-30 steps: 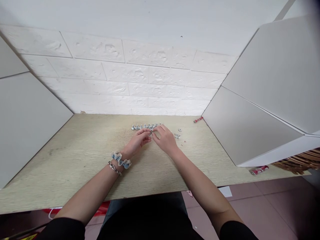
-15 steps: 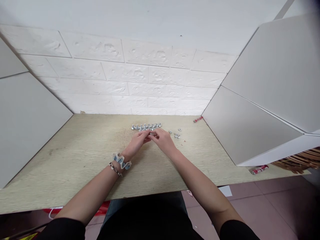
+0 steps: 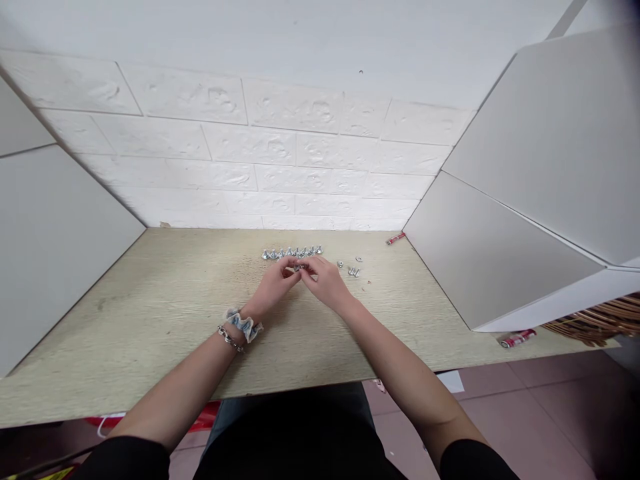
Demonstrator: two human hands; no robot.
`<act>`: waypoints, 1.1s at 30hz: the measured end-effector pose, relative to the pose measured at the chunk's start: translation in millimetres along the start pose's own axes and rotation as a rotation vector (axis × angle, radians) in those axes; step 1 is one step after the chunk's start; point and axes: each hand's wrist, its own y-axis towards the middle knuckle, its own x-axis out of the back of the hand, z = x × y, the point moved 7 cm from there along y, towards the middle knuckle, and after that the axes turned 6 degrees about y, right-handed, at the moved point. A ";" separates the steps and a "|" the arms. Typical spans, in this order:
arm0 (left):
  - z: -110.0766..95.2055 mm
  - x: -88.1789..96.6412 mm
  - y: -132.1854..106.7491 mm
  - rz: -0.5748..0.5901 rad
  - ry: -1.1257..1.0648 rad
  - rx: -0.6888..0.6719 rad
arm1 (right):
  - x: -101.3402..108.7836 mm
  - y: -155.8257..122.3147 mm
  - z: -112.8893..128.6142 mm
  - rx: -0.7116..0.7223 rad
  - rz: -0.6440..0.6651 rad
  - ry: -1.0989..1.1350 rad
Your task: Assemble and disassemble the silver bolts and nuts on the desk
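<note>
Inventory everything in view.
Table: 1, pale wood, centre
Bolt row: several, silver, back-centre
Nut: 1, silver, right-centre
Bolts: few, silver, by nut
Washer: 1, silver, behind bolts
Metal piece: unclear, silver, held
Cylinders: 2, red, right side
Panels: several, grey, both sides
Wall: 1, white, back
Basket: 1, brown, right edge
Floor: 1, pinkish, below
Sheet: 1, white, on floor
Red item: 1, red, lower-left
Scrunchie: 1, blue-white, left-centre
Bracelet: 1, silvery, below scrunchie
Left hand: 1, bare, at metal piece
Right hand: 1, bare, at metal piece
</note>
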 end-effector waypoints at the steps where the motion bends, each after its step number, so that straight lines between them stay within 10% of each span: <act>1: 0.6 1.2 -0.3 -0.017 0.002 -0.004 | -0.3 -0.3 1.7 0.003 0.007 0.004; 9: -15.3 12.9 -5.8 -0.168 0.291 -0.199 | 7.8 -4.4 -15.4 -0.362 0.039 -0.054; 33: -18.3 10.7 -6.0 -0.165 0.396 -0.272 | -4.4 -3.5 -22.0 -0.304 0.002 0.194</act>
